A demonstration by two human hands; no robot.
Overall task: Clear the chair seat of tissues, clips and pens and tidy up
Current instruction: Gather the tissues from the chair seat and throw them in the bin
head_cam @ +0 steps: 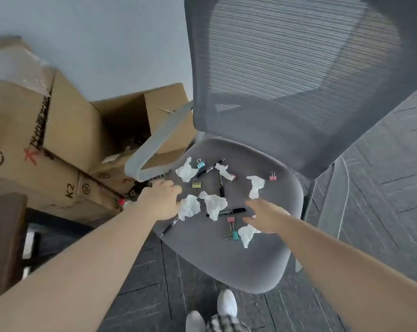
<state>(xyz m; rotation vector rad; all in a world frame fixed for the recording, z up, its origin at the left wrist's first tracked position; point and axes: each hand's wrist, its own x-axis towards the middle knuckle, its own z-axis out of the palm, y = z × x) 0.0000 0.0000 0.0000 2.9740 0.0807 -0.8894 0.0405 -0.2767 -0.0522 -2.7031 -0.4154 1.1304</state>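
Two bare forearms reach in from the bottom corners toward the grey chair seat (pixel 226 264). The left hand (pixel 160 200) hovers at the seat's left edge, fingers loosely spread and holding nothing, its fingertips just beside a crumpled tissue (pixel 189 207). The right hand (pixel 266 216) is likewise relaxed and empty, spread above a black pen (pixel 233 210) and just beside another tissue (pixel 247 233).

Outward from the hands, a larger tissue (pixel 214 204) lies between them, with a pink binder clip (pixel 231 222) and a teal clip (pixel 233 235) touching near the right hand. A second pen (pixel 170 226) pokes over the seat's left edge. Farther back lie a yellow clip (pixel 196 185), an upright pen (pixel 221 185), more tissues, a blue clip (pixel 199 163) and a pink clip (pixel 272 176).

Cardboard boxes (pixel 59 140) stand left of the chair; white shoes (pixel 226 305) show below.
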